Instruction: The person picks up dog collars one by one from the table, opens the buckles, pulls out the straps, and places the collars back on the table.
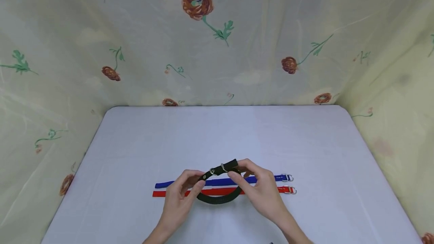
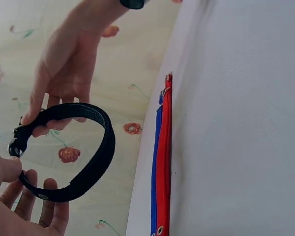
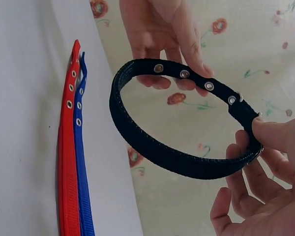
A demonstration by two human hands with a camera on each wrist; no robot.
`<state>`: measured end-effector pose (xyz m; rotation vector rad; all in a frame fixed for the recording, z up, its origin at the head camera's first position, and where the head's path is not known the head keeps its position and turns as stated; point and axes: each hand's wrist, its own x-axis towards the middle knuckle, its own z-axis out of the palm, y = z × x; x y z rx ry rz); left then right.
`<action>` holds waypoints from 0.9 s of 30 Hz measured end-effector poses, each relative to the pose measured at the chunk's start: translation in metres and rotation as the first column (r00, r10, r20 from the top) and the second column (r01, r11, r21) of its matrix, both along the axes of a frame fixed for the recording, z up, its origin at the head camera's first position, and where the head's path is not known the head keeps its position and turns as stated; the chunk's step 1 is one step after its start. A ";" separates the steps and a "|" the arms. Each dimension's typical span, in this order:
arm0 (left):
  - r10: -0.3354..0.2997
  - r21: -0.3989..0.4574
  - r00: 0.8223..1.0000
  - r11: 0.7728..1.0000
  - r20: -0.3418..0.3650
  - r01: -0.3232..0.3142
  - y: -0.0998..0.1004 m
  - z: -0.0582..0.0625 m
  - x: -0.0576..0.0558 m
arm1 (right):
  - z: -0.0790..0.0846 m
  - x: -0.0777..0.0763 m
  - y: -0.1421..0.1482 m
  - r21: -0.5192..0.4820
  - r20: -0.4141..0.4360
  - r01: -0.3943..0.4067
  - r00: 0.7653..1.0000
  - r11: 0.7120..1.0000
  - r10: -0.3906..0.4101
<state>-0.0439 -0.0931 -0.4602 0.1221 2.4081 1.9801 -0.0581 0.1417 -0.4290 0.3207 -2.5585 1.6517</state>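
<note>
Between my two hands a black collar (image 1: pixel 218 200) is bent into a loop, held up above the table. My left hand (image 1: pixel 178 195) pinches its strap with thumb and fingers near the metal eyelets (image 3: pixel 184 74), which show in a row in the right wrist view. At the other side, my right hand (image 1: pixel 263 188) grips the collar by the buckle end, thumb on top and fingers beneath. The strap runs through the metal buckle (image 1: pixel 223 167), its tip sticking out past it. Close by the buckle hangs a metal ring (image 1: pixel 212 171).
A blue collar (image 1: pixel 162 185) and a red collar (image 1: pixel 159 194) lie straight and side by side on the white table (image 1: pixel 217 134), their buckles to the right. Behind and beside the table hangs a flowered cloth (image 1: pixel 142 40).
</note>
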 end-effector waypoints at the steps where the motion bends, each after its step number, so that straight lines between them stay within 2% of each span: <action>1: -0.007 -0.004 1.000 1.000 0.006 0.007 0.000 0.000 0.000 | 0.000 0.000 0.000 0.000 -0.007 -0.003 1.000 1.000 0.003; 5: -0.045 -0.013 0.999 0.999 0.003 0.045 0.000 0.000 -0.001 | 0.000 0.000 -0.001 0.009 -0.030 -0.006 1.000 1.000 0.006; 10: -0.121 -0.011 0.989 0.993 -0.086 0.120 0.001 -0.003 -0.003 | -0.001 0.001 -0.005 0.026 -0.057 -0.045 0.997 0.999 0.046; 13: -0.141 -0.020 0.981 0.990 -0.130 0.140 0.002 -0.002 -0.003 | -0.003 0.002 -0.008 0.056 -0.065 -0.084 0.994 0.995 0.088; 16: -0.135 -0.050 0.981 0.990 -0.143 0.129 0.003 0.001 -0.003 | -0.004 0.003 -0.010 0.076 -0.075 -0.117 0.990 0.990 0.123; 21: -0.110 -0.115 0.982 0.989 -0.151 0.093 0.003 0.005 -0.003 | -0.004 0.003 -0.010 0.092 -0.089 -0.128 0.987 0.988 0.136; 24: -0.080 -0.150 0.987 0.987 -0.137 0.060 0.002 0.005 -0.003 | -0.003 0.002 -0.008 0.099 -0.116 -0.095 0.988 0.991 0.106; 27: -0.044 -0.167 0.993 0.986 -0.105 0.026 -0.001 0.005 -0.003 | -0.002 0.000 -0.004 0.086 -0.152 -0.030 0.987 0.996 0.043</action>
